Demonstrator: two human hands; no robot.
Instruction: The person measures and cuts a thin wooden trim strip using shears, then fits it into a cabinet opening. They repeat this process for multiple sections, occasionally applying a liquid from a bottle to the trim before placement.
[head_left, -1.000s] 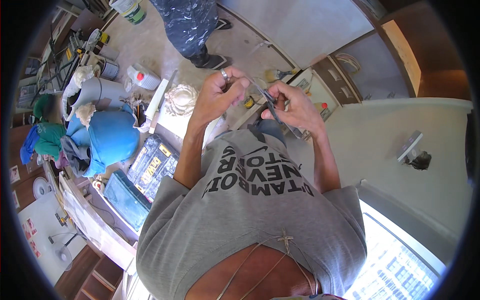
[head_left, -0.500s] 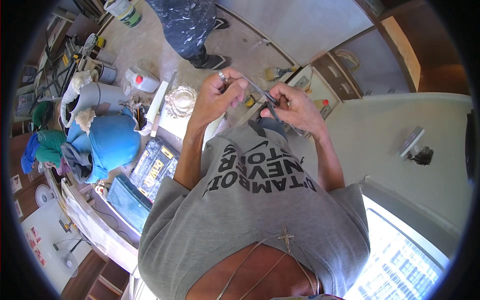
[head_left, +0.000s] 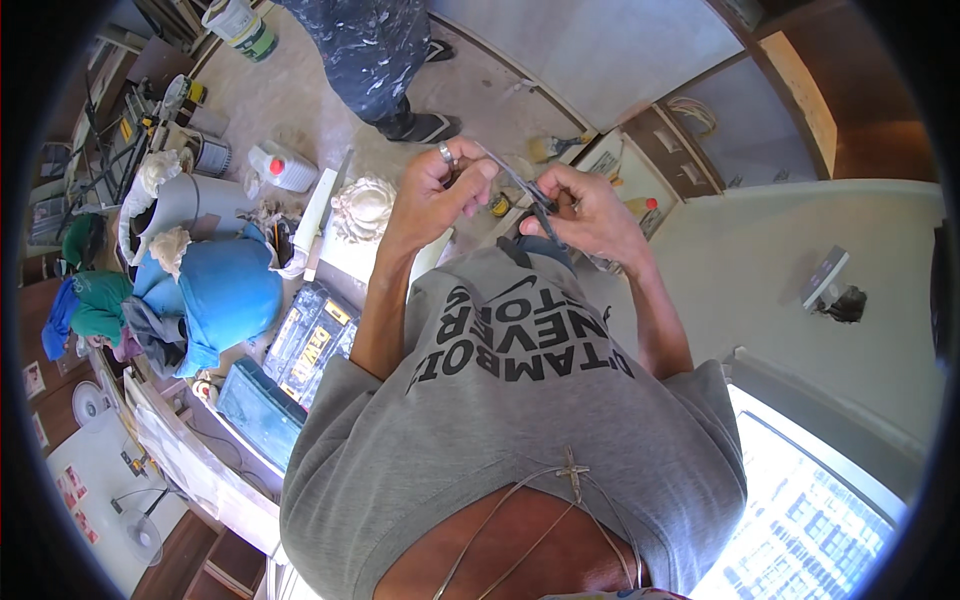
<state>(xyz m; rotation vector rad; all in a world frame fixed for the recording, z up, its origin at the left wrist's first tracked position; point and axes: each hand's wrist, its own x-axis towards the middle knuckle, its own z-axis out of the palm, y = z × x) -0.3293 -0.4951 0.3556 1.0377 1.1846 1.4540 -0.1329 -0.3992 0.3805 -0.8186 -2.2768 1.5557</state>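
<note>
Slender dark object point(head_left: 513, 173) is being held up between the hands, its long axis slanting from upper left to lower right. Thicker end is being gripped by the right hand point(head_left: 598, 217); thin end is lying at the left hand point(head_left: 432, 205), whether being pinched cannot be told.

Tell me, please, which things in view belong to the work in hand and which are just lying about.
In hand:
- thin dark piece, exact kind unclear, gripped by the right hand, one end at the left hand

Apparently just lying about:
- brush
- jug
- bucket
- toolbox
</note>
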